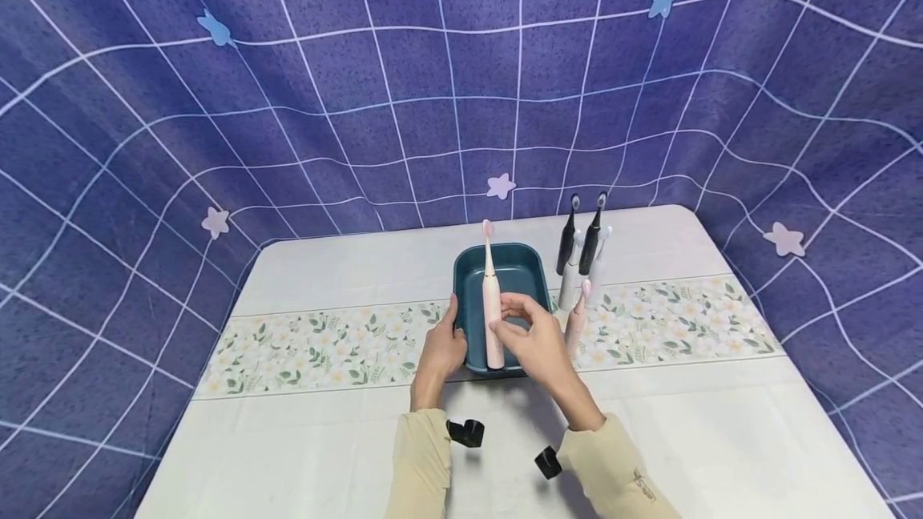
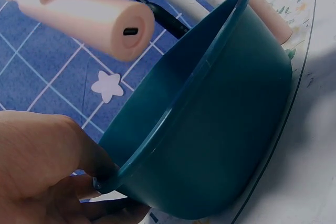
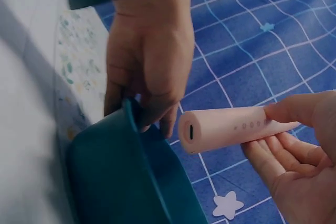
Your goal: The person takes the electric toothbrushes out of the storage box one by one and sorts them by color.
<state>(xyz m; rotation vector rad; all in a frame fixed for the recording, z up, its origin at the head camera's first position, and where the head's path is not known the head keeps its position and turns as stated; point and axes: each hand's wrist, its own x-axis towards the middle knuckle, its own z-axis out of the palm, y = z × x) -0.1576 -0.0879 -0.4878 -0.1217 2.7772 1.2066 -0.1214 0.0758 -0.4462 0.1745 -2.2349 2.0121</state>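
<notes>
A pink electric toothbrush point(image 1: 492, 311) is pinched between the thumb and fingers of my right hand point(image 1: 532, 335), brush head pointing away from me. It hangs above a dark teal basin point(image 1: 530, 263); its base, with a charging port, faces the wrist cameras. My left hand point(image 1: 441, 349) grips the basin's left rim, thumb over the edge and fingers outside, as the left wrist view shows point(image 2: 47, 166). No objects show in the visible part of the basin; the toothbrush and right hand cover some of it.
Right of the basin stand several upright electric toothbrushes: two black ones point(image 1: 590, 243), two white ones point(image 1: 568, 283) and another pink one point(image 1: 574, 327). They stand close to the right forearm. The white table point(image 1: 324, 447) has a floral band, with a blue grid-patterned curtain point(image 1: 324, 134) behind.
</notes>
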